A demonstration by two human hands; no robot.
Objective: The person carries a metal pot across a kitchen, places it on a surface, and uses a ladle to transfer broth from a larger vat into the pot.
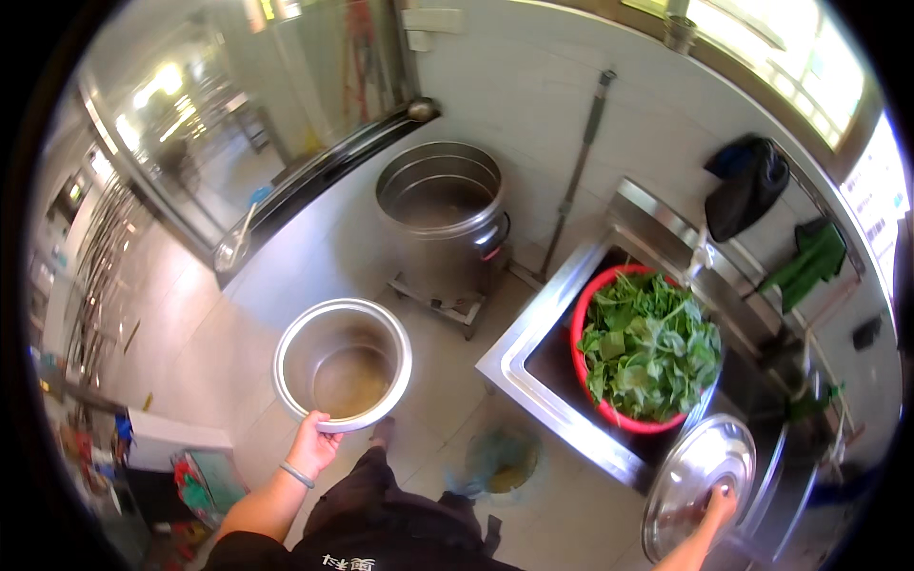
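Observation:
My left hand [315,446] grips the rim of a round metal inner pot [343,367] and holds it out over the tiled floor. Its mouth faces up, and the bottom looks brownish, though I cannot tell whether anything lies in it. To the right, my right hand [722,505] has hold of the knob of a shiny round metal lid [689,478], which is tilted beside the sink edge. Just beyond the lid, a red plastic basin [582,357] heaped with leafy greens [650,350] sits in the stainless steel sink [553,421].
A tall steel cooking barrel [439,250] stands on a low stand by the wall. Near it leans a grey pole [589,128]. A bluish bucket [503,460] is on the floor near my feet. Dark and green cloths hang above the sink. A ladle [239,243] lies on the window ledge.

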